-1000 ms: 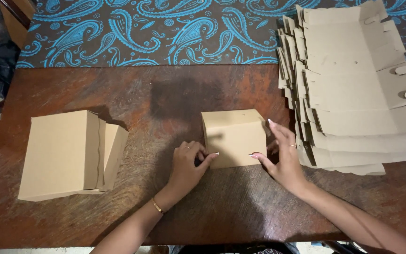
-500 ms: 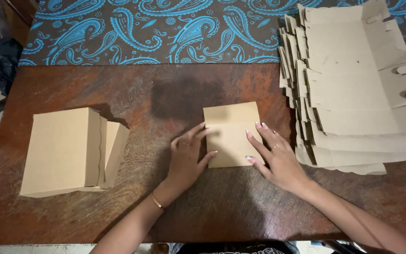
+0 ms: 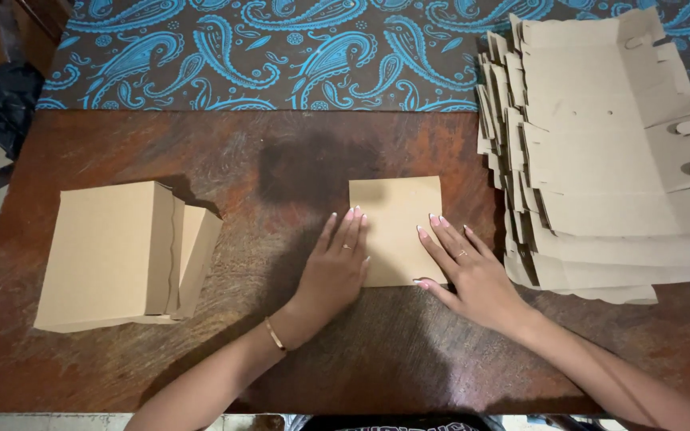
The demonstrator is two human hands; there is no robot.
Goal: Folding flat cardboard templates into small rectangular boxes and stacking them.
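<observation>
Both hands lie flat, fingers spread, grasping nothing: left hand and right hand press the box. Stack at nine o'clock, flats at two.

One second ago the small cardboard box in the middle of the table stood puffed up, with its top sloping and its near side showing. Now it lies flat, and only its top shows.

The left hand was curled up at the near left corner of the box. Now its fingers are straight and lie flat, with the tips on the left edge.

The right hand was holding the right side of the box. Now it is spread flat on the near right corner.
</observation>
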